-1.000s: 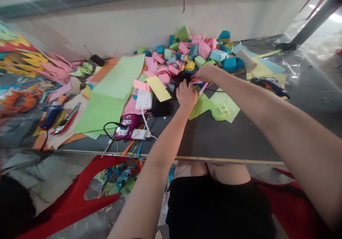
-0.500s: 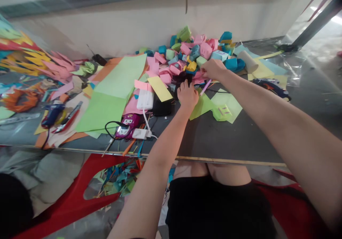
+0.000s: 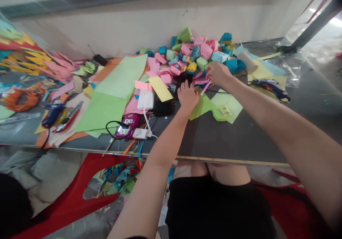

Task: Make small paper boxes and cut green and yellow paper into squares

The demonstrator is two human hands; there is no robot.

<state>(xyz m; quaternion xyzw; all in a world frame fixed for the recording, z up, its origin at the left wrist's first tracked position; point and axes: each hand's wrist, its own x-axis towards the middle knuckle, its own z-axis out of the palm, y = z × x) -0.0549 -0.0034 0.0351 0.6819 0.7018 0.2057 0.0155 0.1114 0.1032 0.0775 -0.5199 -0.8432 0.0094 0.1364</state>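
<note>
My left hand [image 3: 187, 95] rests palm down with its fingers spread, at the left edge of a green paper sheet [image 3: 200, 108] and against dark objects under the pile. My right hand [image 3: 219, 74] is bent downward at the front of a heap of small folded paper pieces [image 3: 196, 52] in pink, blue, green and yellow. Its fingertips are by the upper end of a pinkish-purple pen [image 3: 205, 88], which lies slanted by the green sheet; no grip on it shows. A folded light-green paper piece [image 3: 222, 113] with purple marks sits nearer me on a pale-green sheet [image 3: 233, 105].
To the left are large green sheets [image 3: 114, 93], a glue gun [image 3: 52, 114], a utility knife [image 3: 70, 117], a purple power strip [image 3: 128, 125], and a white power bank [image 3: 145, 100]. At right lie a dark-blue tool [image 3: 272, 88] and a cardboard tube [image 3: 248, 61]. The table edge [image 3: 227, 159] is close to my lap.
My right hand has moved slightly right and toward me, from the folded paper heap to the pen's upper end. My left hand stays almost in place.
</note>
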